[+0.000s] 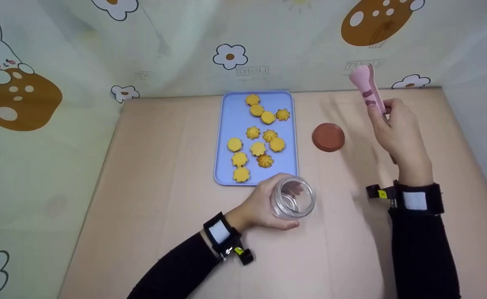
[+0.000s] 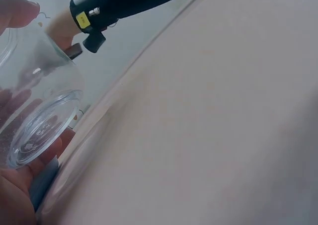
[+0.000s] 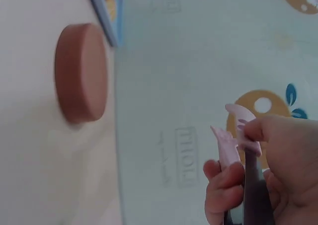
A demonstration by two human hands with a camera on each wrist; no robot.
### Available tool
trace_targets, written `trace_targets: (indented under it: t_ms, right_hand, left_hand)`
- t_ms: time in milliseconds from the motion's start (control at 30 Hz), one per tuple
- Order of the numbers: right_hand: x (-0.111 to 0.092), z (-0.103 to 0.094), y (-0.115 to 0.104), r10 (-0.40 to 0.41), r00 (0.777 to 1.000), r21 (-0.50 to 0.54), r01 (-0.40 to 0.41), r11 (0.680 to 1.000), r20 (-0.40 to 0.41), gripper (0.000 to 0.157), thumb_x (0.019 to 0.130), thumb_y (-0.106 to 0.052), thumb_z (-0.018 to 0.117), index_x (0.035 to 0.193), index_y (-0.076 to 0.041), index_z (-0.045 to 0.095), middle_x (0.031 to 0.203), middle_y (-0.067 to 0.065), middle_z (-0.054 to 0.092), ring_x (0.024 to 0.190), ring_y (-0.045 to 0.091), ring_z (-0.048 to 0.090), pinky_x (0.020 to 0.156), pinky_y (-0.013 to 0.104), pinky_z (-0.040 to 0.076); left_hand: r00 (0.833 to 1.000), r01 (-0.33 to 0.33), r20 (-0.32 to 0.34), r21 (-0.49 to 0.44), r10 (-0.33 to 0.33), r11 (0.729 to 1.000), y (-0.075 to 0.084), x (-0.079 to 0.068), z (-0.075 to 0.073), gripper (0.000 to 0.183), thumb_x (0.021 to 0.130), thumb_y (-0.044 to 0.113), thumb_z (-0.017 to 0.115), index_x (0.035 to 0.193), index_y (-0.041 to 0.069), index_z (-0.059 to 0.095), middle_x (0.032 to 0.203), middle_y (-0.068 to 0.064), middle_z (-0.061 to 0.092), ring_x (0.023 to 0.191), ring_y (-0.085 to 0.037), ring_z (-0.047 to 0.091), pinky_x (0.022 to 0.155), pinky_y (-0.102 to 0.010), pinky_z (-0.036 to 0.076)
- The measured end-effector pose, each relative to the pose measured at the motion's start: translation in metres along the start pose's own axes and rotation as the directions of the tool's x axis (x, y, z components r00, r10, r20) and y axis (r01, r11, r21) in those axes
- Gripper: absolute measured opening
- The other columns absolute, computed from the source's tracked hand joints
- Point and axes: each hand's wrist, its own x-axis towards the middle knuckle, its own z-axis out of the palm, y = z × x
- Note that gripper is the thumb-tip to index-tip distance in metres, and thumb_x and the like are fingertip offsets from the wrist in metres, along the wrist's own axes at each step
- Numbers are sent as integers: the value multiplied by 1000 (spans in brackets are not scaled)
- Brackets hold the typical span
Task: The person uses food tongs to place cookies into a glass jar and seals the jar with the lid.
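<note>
In the head view my left hand [image 1: 264,207] grips a clear glass jar [image 1: 294,198] by its side, near the front edge of a blue tray [image 1: 220,137]. The jar is uncapped, and I see nothing inside it. My right hand [image 1: 401,128] holds pink-tipped tongs [image 1: 368,89] raised at the right; the right wrist view shows the thumb and fingers around their two arms, with the pink tips [image 3: 243,115] a little apart. Several yellow flower-shaped cookies [image 1: 253,133] lie on the tray. A round reddish-brown lid [image 1: 328,137] rests on the table right of the tray.
The pale table [image 1: 164,166] is backed by a patterned cloth [image 1: 177,50] with flowers and cartoon figures. Cloth also hangs along the left and right sides. The lid lies between the tray and my right arm.
</note>
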Motion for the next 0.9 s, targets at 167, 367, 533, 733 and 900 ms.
trace_targets:
  t_ms: [167,367,533,733,900]
  right_hand:
    - [-9,2,-24,-100,994,-17,101,995,43,67,116,-48,45,150,10,48,120,28,67,91,35,58,64,25,40]
    - [-19,11,-48,-188,962,30,185,982,197,66,116,-45,49,152,9,46,123,29,64,73,32,67,55,30,55]
    - [-25,23,-57,-295,901,14,307,952,317,57,113,-41,59,144,7,57,114,23,70,87,33,69,72,47,59]
    - [-28,37,-58,-381,832,-30,428,903,403,44,110,-37,68,131,2,68,106,15,72,89,30,64,78,49,53]
    - [-25,49,-53,-376,813,-34,435,900,445,40,108,-33,71,127,3,69,121,19,70,94,32,63,83,48,54]
  left_hand:
    - [1000,8,3,-3,-8,1000,1,0,0,90,68,25,102,145,9,58,137,-1,69,124,-17,67,112,-38,56]
    - [1000,18,7,3,-18,1000,2,0,-1,91,69,26,102,146,9,58,137,-1,69,125,-16,67,112,-37,56]
    - [999,35,9,-11,-35,999,3,0,-1,93,68,27,102,147,11,57,138,-1,69,126,-16,66,113,-38,55]
    - [999,34,5,9,-34,999,1,-1,-1,92,68,28,102,146,9,58,137,-5,70,127,-18,66,114,-38,54]
    - [1000,26,3,4,-26,1000,-1,-1,-1,93,67,28,103,146,9,57,139,-1,69,127,-20,66,114,-38,54]
